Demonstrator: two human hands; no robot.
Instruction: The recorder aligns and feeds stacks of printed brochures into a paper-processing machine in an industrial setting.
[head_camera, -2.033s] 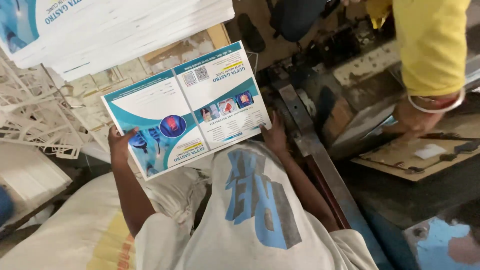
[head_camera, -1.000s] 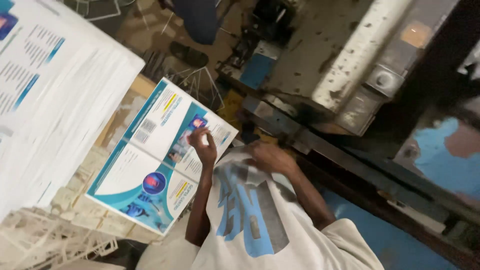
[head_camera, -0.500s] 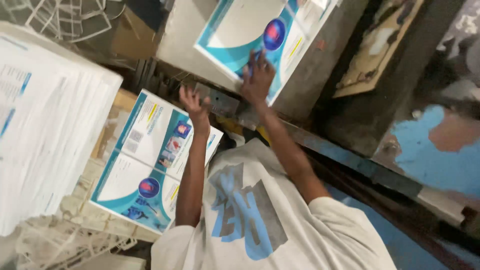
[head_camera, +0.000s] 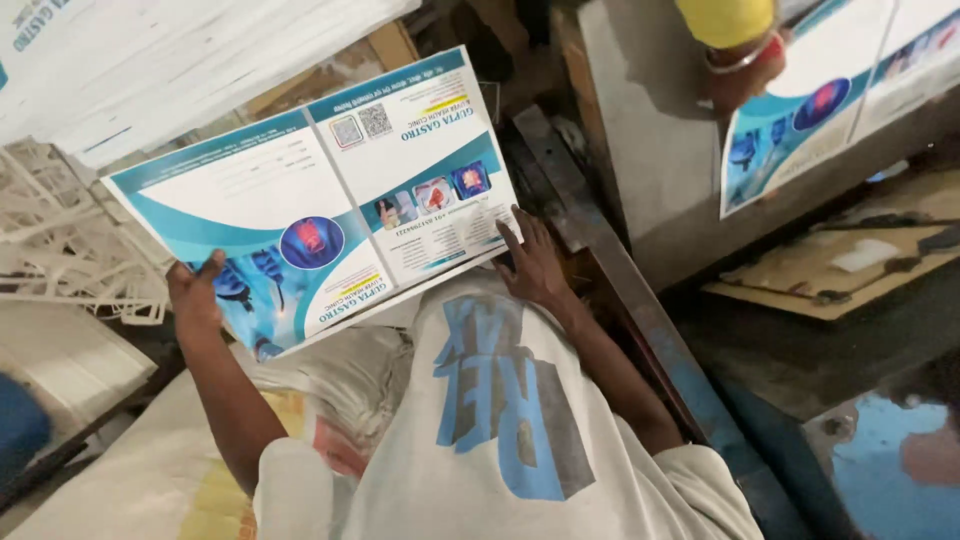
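The person's left hand (head_camera: 195, 295) gripped the lower left corner of a large glossy printed sheet of white, teal and blue card (head_camera: 320, 195), thumb on top and fingers hidden underneath, clamped on the edge. The right hand (head_camera: 530, 265) lay at the sheet's lower right corner, fingers spread slightly apart and flat against the sheet's edge; whether any curled beneath it could not be told. The sheet sat in the centre-left of the frame, tilted, held above the person's white T-shirt with blue and grey lettering (head_camera: 500, 420).

In the upper left of the frame a thick stack of white printed sheets (head_camera: 170, 60) rose behind the held one. At the left edge lay a heap of white die-cut cardboard scrap (head_camera: 60, 240). Below the left arm was a pale woven sack (head_camera: 130, 470).

In the upper right, another person's hand (head_camera: 740, 85), below a yellow sleeve (head_camera: 725, 18) and wearing bangles, rested on 1 more teal and white printed sheet (head_camera: 830, 110) lying on a grey metal machine bed (head_camera: 640, 130). A flat brown board (head_camera: 850, 265) lay at the right, and a blue metal rail (head_camera: 700, 390) ran diagonally toward the lower right.
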